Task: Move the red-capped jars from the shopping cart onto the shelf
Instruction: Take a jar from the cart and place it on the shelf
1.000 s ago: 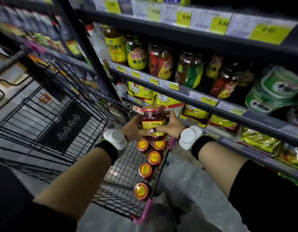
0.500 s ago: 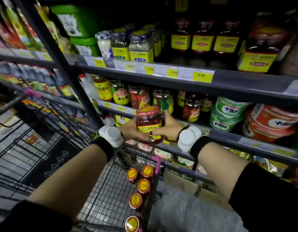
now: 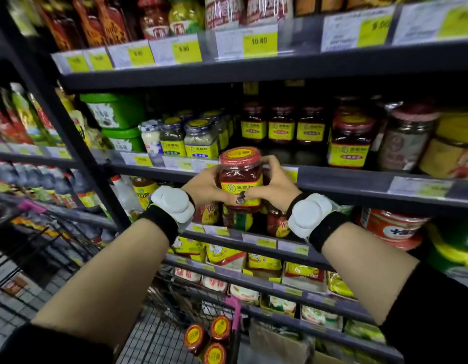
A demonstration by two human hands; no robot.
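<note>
Both hands, the left hand [image 3: 201,189] and the right hand [image 3: 276,186], are lifting the red-capped jar [image 3: 240,177] higher than a second ago, from just above the shopping cart [image 3: 159,334] up to the front edge of the shelf [image 3: 332,183] holding matching jars.

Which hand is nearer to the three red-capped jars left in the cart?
Left. The left hand sits almost straight above the jars in the cart, gripping the left side of the raised jar. The right hand grips its right side, further right of them.
</note>
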